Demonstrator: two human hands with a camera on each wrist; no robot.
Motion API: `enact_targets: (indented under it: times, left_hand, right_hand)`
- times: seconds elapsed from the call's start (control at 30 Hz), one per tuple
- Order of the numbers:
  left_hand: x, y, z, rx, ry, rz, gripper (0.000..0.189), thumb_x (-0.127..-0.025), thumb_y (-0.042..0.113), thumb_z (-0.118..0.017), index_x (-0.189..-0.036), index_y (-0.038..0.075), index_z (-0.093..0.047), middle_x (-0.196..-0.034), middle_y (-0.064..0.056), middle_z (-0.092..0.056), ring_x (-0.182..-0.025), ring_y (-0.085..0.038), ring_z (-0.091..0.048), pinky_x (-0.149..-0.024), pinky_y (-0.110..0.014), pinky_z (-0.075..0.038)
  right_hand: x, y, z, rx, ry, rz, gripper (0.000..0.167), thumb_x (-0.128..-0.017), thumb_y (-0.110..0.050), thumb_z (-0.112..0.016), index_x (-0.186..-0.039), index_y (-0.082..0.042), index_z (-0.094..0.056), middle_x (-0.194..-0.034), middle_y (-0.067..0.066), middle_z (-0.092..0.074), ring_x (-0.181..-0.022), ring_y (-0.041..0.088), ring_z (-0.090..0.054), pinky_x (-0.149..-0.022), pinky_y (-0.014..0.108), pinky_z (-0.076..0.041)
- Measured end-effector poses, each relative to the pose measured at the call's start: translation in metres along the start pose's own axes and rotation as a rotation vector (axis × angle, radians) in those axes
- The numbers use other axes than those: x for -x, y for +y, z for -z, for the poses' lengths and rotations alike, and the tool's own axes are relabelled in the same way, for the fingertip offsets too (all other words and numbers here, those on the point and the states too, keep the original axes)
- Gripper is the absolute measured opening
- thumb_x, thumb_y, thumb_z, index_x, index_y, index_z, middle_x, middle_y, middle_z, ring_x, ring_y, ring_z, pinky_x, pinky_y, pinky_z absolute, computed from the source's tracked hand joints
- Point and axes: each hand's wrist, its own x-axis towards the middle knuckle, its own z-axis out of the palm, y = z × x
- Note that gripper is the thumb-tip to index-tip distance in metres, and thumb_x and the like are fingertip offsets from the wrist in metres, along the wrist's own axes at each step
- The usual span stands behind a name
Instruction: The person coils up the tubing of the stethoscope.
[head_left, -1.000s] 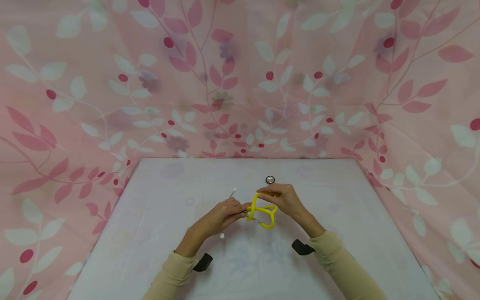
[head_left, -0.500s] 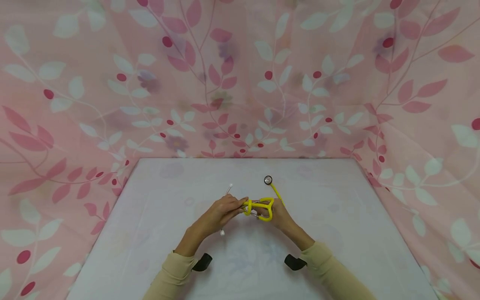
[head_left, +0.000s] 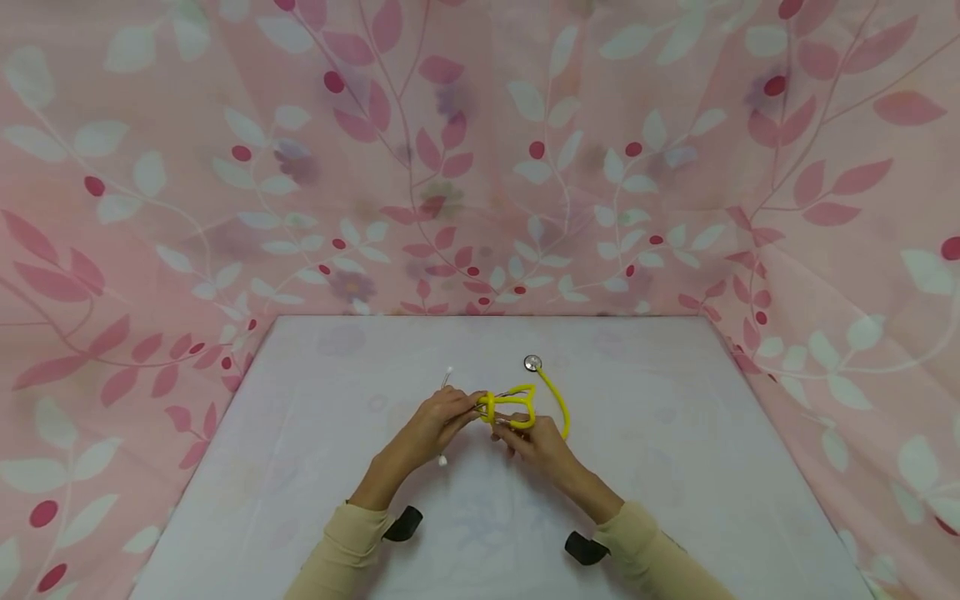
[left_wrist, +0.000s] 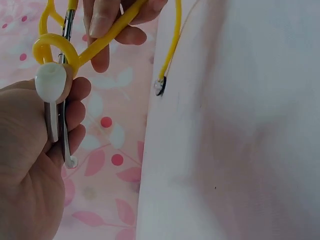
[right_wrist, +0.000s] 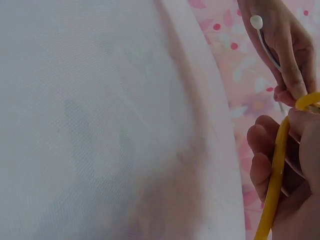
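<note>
A yellow stethoscope is held between both hands over the white table. My left hand (head_left: 435,421) grips its metal ear tubes, with one white ear tip (left_wrist: 50,82) large in the left wrist view. A turn of yellow tubing (left_wrist: 55,42) wraps around the metal tubes just beyond the left fingers. Close beside it, my right hand (head_left: 543,450) holds the tubing (right_wrist: 275,185), fingers curled along it in the right wrist view. From there the tubing's free length curves back to the round metal chest piece (head_left: 532,363), farther back on the table.
The white-covered table (head_left: 345,358) runs back to a pink leaf-patterned cloth (head_left: 480,167) hung behind and at both sides. Black wrist mounts (head_left: 403,524) sit below both sleeves.
My right hand has come down from behind the tubing to its near side, moving closer to the left hand. The yellow turn sits tighter around the tubes; the chest piece has shifted slightly left.
</note>
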Motion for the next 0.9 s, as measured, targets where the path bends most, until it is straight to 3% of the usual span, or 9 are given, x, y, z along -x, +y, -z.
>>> enact_targets:
  times: [0.07,0.27,0.47,0.67,0.9]
  left_hand:
    - [0.0,-0.002,0.0,-0.002,0.0,0.009,0.036,-0.097,0.021,-0.061,-0.132,0.014,-0.063,-0.098,0.006,-0.07,-0.088,-0.007,-0.053,-0.075,-0.023,-0.047]
    - [0.001,-0.007,0.0,-0.036,0.043,0.029,0.037,-0.093,0.013,-0.066,-0.13,0.011,-0.065,-0.093,0.005,-0.07,-0.083,-0.008,-0.053,-0.073,-0.025,-0.045]
    - [0.003,-0.014,0.002,-0.047,0.056,0.047,0.036,-0.092,0.012,-0.068,-0.127,0.008,-0.066,-0.09,0.0,-0.072,-0.078,-0.009,-0.05,-0.071,-0.025,-0.044]
    - [0.007,-0.021,0.003,-0.06,0.036,0.096,0.035,-0.091,0.011,-0.068,-0.126,0.008,-0.067,-0.088,0.001,-0.071,-0.077,-0.008,-0.05,-0.069,-0.024,-0.044]
    - [0.01,-0.024,0.003,-0.059,0.0,0.183,0.03,-0.092,0.013,-0.068,-0.122,0.009,-0.07,-0.088,0.005,-0.07,-0.077,-0.007,-0.049,-0.068,-0.022,-0.044]
  right_hand:
    - [0.001,0.001,0.0,0.077,-0.005,0.043,0.021,-0.093,-0.01,-0.067,-0.11,-0.001,-0.074,-0.085,0.008,-0.076,-0.054,0.016,-0.062,-0.049,0.016,-0.047]
    - [0.007,-0.008,0.004,0.319,-0.034,0.145,0.034,-0.086,-0.008,-0.074,-0.12,-0.005,-0.07,-0.098,0.005,-0.076,-0.074,0.006,-0.066,-0.064,0.015,-0.051]
    - [0.014,-0.019,0.006,0.395,-0.069,0.179,0.036,-0.086,-0.011,-0.075,-0.121,-0.008,-0.07,-0.082,-0.004,-0.066,-0.063,0.0,-0.047,-0.057,0.01,-0.04]
    - [0.019,-0.026,0.012,0.493,-0.097,0.179,0.03,-0.087,-0.019,-0.075,-0.116,-0.014,-0.074,-0.086,-0.009,-0.067,-0.067,-0.003,-0.05,-0.06,0.01,-0.042]
    - [0.021,-0.044,0.023,0.552,-0.088,0.205,0.025,-0.083,-0.017,-0.079,-0.108,-0.016,-0.076,-0.085,-0.01,-0.066,-0.066,0.001,-0.054,-0.06,0.014,-0.045]
